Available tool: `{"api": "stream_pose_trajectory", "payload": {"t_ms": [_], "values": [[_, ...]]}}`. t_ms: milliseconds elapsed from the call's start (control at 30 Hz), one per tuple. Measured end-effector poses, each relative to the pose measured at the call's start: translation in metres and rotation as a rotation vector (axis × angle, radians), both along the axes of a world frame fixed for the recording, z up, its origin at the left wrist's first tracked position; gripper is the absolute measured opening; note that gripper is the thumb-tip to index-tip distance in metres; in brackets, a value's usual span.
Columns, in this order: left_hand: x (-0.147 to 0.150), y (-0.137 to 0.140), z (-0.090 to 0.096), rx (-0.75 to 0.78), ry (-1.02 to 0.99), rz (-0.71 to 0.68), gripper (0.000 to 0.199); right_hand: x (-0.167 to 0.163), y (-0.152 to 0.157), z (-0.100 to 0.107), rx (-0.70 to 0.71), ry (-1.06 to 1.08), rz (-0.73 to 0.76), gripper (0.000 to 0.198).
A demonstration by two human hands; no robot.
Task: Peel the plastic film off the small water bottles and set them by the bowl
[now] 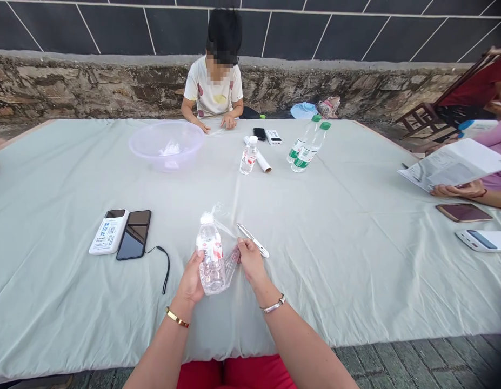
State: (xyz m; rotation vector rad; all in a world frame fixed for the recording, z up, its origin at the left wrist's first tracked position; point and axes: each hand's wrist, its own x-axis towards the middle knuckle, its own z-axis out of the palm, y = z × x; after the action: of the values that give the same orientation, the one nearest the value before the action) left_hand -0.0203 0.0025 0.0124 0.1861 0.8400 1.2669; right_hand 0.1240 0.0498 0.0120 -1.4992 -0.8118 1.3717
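A small clear water bottle point(212, 254) with a white cap and a red-and-white label is gripped by my left hand point(192, 278) around its side. Thin clear plastic film point(233, 262) hangs along the bottle's right side and stands up loosely behind its cap. My right hand point(251, 262) pinches an edge of that film, pulled out to the right of the bottle. Just beyond my right fingers a white utility knife point(253, 240) lies on the cloth.
On the pale tablecloth point(339, 259) lie a phone point(134, 235) and a power bank point(108, 232) at left. Farther back are a purple basin point(139, 148), another small bottle point(248, 156), a roll point(263, 162) and green-capped bottles point(309, 151). A person point(213, 94) sits opposite; another holds papers point(456, 162).
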Motion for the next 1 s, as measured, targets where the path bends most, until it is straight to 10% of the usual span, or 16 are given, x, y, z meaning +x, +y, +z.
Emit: {"api": "stream_pose_trajectory", "payload": {"t_ms": [300, 733, 1000], "values": [[-0.019, 0.004, -0.005, -0.006, -0.239, -0.104, 0.044, -0.002, -0.002, 0.017, 0.052, 0.158, -0.073, 0.036], [-0.016, 0.007, 0.009, 0.041, 0.047, 0.020, 0.034, 0.004, 0.005, 0.015, -0.005, 0.140, -0.208, 0.033], [-0.023, 0.004, 0.013, -0.071, -0.224, -0.049, 0.050, 0.007, 0.010, 0.010, 0.136, 0.112, -0.240, 0.038]]}}
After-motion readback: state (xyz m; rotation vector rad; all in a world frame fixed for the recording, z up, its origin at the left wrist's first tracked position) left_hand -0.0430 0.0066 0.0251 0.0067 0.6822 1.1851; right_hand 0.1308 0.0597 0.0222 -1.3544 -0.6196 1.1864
